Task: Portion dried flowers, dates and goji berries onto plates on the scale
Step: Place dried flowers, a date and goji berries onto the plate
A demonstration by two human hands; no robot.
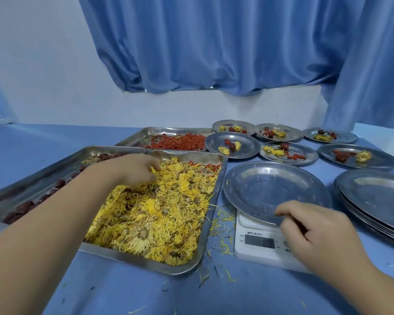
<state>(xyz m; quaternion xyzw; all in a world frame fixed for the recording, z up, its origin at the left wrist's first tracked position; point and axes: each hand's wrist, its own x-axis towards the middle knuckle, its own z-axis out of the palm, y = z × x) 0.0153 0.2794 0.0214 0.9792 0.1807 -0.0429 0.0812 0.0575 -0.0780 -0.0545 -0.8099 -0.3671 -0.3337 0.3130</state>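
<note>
Head view gives you a blue-covered table (55,142) with three steel trays, one scale and thirteen or so plates, though only seven can be counted singly. Nearest the table's left edge is the tray of dates (87,153), its dark red dates (23,206) strung along the near side. Just beside it, touching its right rim, is the flower tray (206,235), heaped with yellow dried flowers (159,214). Your left hand (137,170) reaches over the date tray into the flower tray's far left corner. Its fingers and thumb are curled down into the pile and pinch a tuft of dried flowers, the fingertips partly buried. Behind both trays, towards the table's far edge, lies the third tray (159,131) with orange-red goji berries (182,142). Loose petals (223,223) litter the cloth between the flower tray and the white scale (259,246). One bare plate (271,187) rests on the scale. Your right hand (316,230) grips that plate's near rim, thumb on top and the other fingers curled under the edge. Beyond it, six filled plates (214,144) lie in two rows of three, each holding a little of all three ingredients. At the table's right edge is a stack of bare plates (378,196); you cannot count its layers.
</note>
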